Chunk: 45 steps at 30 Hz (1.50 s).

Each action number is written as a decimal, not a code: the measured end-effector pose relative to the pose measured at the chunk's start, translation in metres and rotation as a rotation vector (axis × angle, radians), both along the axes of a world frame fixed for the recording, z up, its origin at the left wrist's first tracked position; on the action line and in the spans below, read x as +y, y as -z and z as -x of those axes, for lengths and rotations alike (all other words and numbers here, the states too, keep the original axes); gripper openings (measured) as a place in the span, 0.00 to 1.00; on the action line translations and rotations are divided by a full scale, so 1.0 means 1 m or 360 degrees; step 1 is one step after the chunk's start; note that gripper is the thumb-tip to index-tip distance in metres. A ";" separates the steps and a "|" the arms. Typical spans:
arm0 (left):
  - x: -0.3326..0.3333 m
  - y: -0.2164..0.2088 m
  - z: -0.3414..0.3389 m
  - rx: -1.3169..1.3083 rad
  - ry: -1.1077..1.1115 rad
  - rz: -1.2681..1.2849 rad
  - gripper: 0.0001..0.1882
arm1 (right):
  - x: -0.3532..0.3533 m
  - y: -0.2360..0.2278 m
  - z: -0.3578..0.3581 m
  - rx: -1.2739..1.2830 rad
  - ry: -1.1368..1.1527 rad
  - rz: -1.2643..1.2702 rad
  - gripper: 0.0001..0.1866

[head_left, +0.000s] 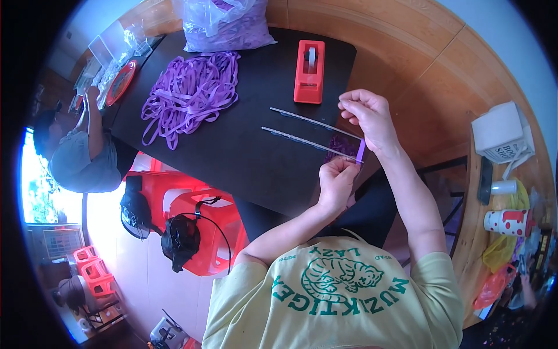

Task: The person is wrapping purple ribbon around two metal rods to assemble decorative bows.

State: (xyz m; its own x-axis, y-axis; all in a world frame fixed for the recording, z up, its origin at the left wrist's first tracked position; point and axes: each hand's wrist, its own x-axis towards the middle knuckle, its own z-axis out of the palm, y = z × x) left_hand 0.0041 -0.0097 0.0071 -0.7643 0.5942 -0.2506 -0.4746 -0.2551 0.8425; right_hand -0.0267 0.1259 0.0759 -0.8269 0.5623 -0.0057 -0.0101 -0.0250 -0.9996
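Note:
Two thin, twisted grey rods lie side by side along the dark table, pointing toward my hands. Across their near ends runs a short strip of purple ribbon. My left hand is closed at the lower end of this strip, its thumb and forefinger pinched on it. Raised just above the other rod's end, my right hand has thumb and forefinger together; anything between them is too small to make out. A small heap of darker purple pieces sits between the rods, partly behind my left hand.
A loose heap of purple ribbon covers the table's left part, beside a stuffed plastic bag. A red tape dispenser stands near the far right edge. Another person works at the left. Red stools hold black bags.

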 end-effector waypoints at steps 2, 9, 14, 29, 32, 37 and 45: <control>-0.002 -0.004 0.002 -0.0061 0.0013 0.0003 0.05 | -0.001 -0.002 0.018 -0.0017 -0.0007 -0.0075 0.07; -0.002 0.000 0.005 -0.0134 0.0078 -0.0009 0.05 | 0.002 0.001 0.079 -0.0230 0.0004 -0.0125 0.09; -0.005 -0.004 0.004 -0.0145 0.0033 -0.0126 0.06 | -0.015 -0.001 0.089 -0.0071 0.0169 0.0044 0.06; -0.005 -0.019 0.003 -0.0586 -0.0137 -0.0505 0.10 | -0.064 -0.005 0.040 0.0028 0.0272 0.0432 0.04; -0.004 -0.008 0.003 -0.0545 -0.0141 -0.0501 0.10 | -0.059 0.010 0.040 -0.0027 0.0225 0.0320 0.03; -0.004 0.003 0.000 -0.0387 -0.0071 -0.0578 0.07 | -0.033 0.043 0.049 -0.0035 0.0281 -0.0534 0.07; -0.004 -0.006 -0.002 -0.0306 -0.0156 -0.0449 0.05 | 0.010 0.056 0.048 0.0129 0.0050 -0.1023 0.03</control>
State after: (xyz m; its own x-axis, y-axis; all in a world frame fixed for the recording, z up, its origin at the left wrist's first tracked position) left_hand 0.0066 -0.0141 0.0129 -0.7758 0.5869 -0.2318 -0.5794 -0.5171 0.6300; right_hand -0.0750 0.1354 0.0201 -0.7938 0.4567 0.4016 -0.0770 0.5795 -0.8113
